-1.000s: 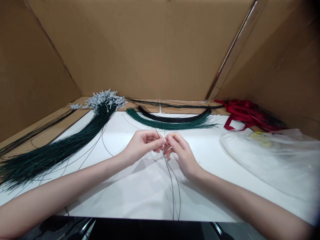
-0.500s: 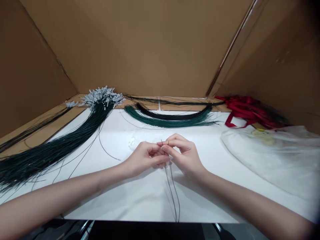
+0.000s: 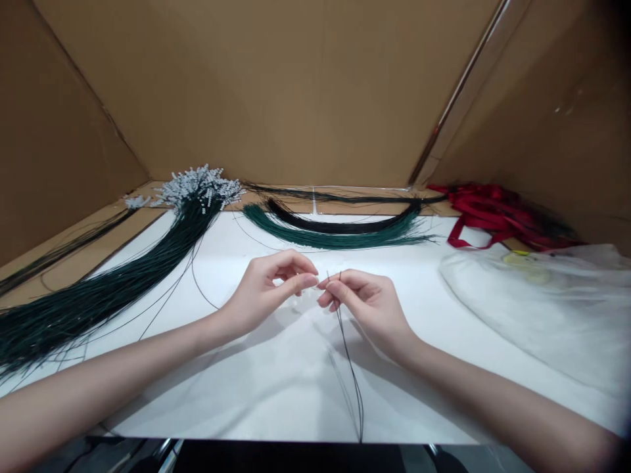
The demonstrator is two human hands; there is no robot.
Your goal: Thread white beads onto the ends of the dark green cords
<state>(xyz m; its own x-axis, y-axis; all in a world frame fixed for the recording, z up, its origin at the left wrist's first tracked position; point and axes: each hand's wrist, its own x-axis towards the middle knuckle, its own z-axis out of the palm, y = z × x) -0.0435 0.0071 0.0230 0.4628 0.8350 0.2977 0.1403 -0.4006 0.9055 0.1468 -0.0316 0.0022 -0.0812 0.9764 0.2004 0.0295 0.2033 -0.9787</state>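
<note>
My right hand (image 3: 363, 303) pinches two thin dark wires (image 3: 351, 364) near their upper ends. The wires hang down over the white table (image 3: 276, 387) toward its near edge. My left hand (image 3: 269, 289) is just to the left, fingers curled with thumb and forefinger close together, a small gap from the wire tips. I cannot make out whether anything is between its fingertips.
A large bundle of dark green wires with white tips (image 3: 123, 276) fans across the left. A curved green and black bundle (image 3: 340, 233) lies at the back. Red ribbons (image 3: 497, 217) and a clear plastic bag (image 3: 537, 309) sit right. Cardboard walls (image 3: 296, 85) enclose the table.
My hands were pressed together on the wire ends; now the left hand has drawn slightly away to the left, and the right hand alone keeps the wires.
</note>
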